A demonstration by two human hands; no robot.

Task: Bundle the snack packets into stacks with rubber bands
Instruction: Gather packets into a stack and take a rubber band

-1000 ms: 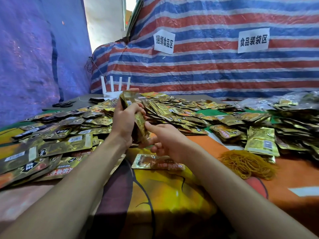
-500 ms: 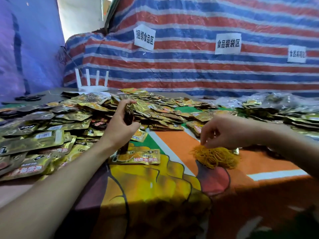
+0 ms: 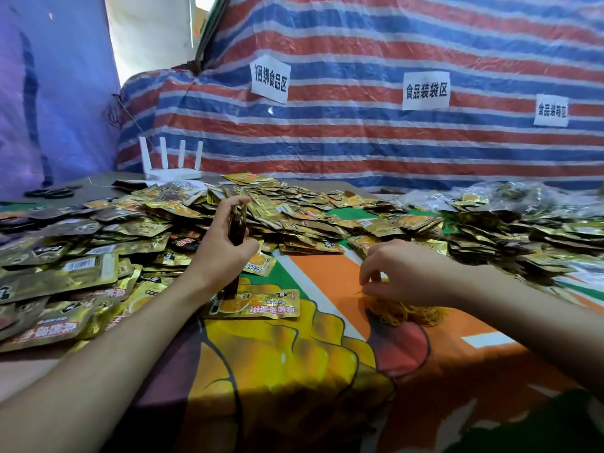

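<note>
Loose snack packets [image 3: 81,266] were heaped at left. A packet stack [image 3: 237,220] was held upright, clamped in the left hand [image 3: 222,253], above one flat packet [image 3: 261,305]. The right hand [image 3: 408,273] was curled onto the rubber bands [image 3: 408,312]; a pinch could not be confirmed.

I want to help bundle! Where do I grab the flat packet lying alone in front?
I'd pinch the flat packet by its right end, coming from the right: it lies flat, and the left hand with its stack blocks the other end.
</note>
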